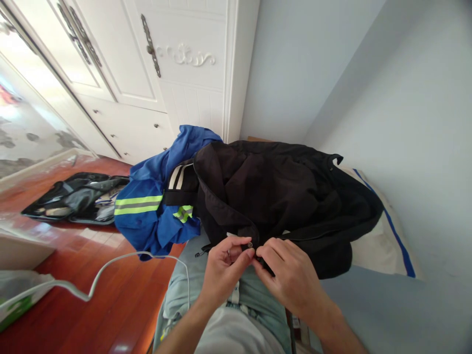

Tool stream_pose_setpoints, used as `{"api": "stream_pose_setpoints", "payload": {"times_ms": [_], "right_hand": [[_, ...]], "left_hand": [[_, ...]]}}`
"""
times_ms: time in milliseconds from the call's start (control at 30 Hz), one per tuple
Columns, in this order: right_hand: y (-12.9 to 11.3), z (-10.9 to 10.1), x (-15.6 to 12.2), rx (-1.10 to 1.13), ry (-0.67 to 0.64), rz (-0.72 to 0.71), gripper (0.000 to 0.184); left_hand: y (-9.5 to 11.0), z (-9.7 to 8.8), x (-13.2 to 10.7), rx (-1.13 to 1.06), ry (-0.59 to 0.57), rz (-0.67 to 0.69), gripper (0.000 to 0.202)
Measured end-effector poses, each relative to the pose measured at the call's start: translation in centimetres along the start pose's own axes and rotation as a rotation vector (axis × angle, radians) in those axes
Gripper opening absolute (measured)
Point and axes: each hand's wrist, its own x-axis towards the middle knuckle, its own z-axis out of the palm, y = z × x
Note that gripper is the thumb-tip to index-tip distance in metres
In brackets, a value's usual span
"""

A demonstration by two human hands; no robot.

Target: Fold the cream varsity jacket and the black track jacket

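A black jacket (273, 187) lies spread over my lap and the surface before me. My left hand (225, 263) pinches the jacket's near edge between thumb and forefinger, right at a small round metal snap button (250, 245). Close beside it on the right, my right hand (289, 268) has its fingers closed on the same edge; its fingertips are partly hidden by the cloth. A cord end (199, 254) hangs from the jacket left of my left hand. Under the jacket's left side lies a blue garment (151, 179) with yellow-green and grey reflective bands.
White cabinets (191, 29) stand ahead, with a blue-grey wall (405, 123) to the right. A white cable (92, 285) crosses from the left to my lap. On the red wooden floor (121, 295) lies an open suitcase (44, 196). A white and blue cloth (387, 246) sits at right.
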Motion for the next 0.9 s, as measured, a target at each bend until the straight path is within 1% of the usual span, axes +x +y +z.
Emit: {"api": "stream_pose_setpoints", "payload": {"times_ms": [133,200,367,500,600,733,800,900], "right_hand": [[0.5,-0.4,-0.2,0.034,0.027,0.016,0.014],[0.9,-0.9,-0.1,0.019,0.007,0.009,0.016],[1.3,-1.7,1.0,-0.035,-0.136,-0.047,0.023],[1.6,-1.7,2.2,-0.009,-0.221,-0.047,0.019],[2.3,-1.9,3.2,0.028,-0.29,-0.03,0.019],[3.9,-2.8,5.3,-0.027,-0.381,-0.021,0.021],[4.9,-3.3,6.6,-0.088,-0.388,-0.023,0.021],[6.3,-3.9,8.5,-0.17,-0.391,-0.045,0.019]], "left_hand": [[-0.4,-0.1,0.0,-0.013,-0.001,-0.013,0.033],[-0.5,-0.1,0.0,0.008,-0.006,-0.019,0.034],[-0.7,0.0,0.2,0.037,0.044,0.011,0.035],[-0.4,0.2,0.4,-0.089,0.01,-0.077,0.043],[-0.1,0.5,0.1,-0.139,0.036,-0.135,0.049],[-0.5,1.5,-0.8,-0.153,0.097,-0.17,0.053],[-1.2,2.4,-1.3,-0.17,0.125,-0.173,0.054],[-2.7,3.6,-1.9,-0.216,0.215,-0.128,0.053]]}}
